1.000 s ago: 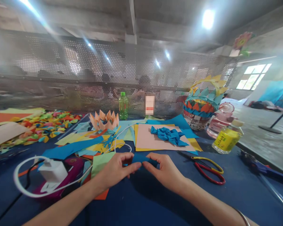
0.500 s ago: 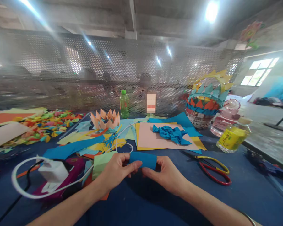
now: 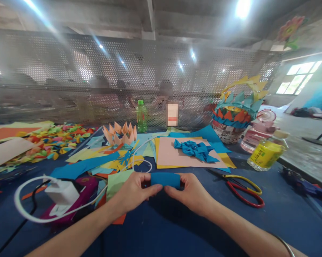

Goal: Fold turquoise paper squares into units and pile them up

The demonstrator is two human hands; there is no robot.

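A small piece of blue paper [image 3: 165,180] is held level between both hands, over the dark blue table near the front. My left hand [image 3: 140,189] grips its left end, thumb along the lower edge. On the other end, my right hand [image 3: 189,191] pinches it with thumb and fingers; the fingertips behind the paper are hidden. Just beyond lie several folded blue paper pieces [image 3: 194,150] on a pale pink sheet [image 3: 166,153]. Scissors [image 3: 245,191] with red and yellow handles rest to the right of my right hand.
At left are a purple power strip [image 3: 88,189] with a white charger [image 3: 61,192] and looping cable, plus a heap of coloured paper pieces [image 3: 56,141]. A peach paper ring [image 3: 120,135], green bottle [image 3: 141,116], paper basket [image 3: 229,125] and yellow-labelled bottle [image 3: 266,155] stand farther back.
The blue paper has turned to lie more level, and both thumbs now sit along its lower edge. My right hand has shifted slightly right. The view has moved a little.
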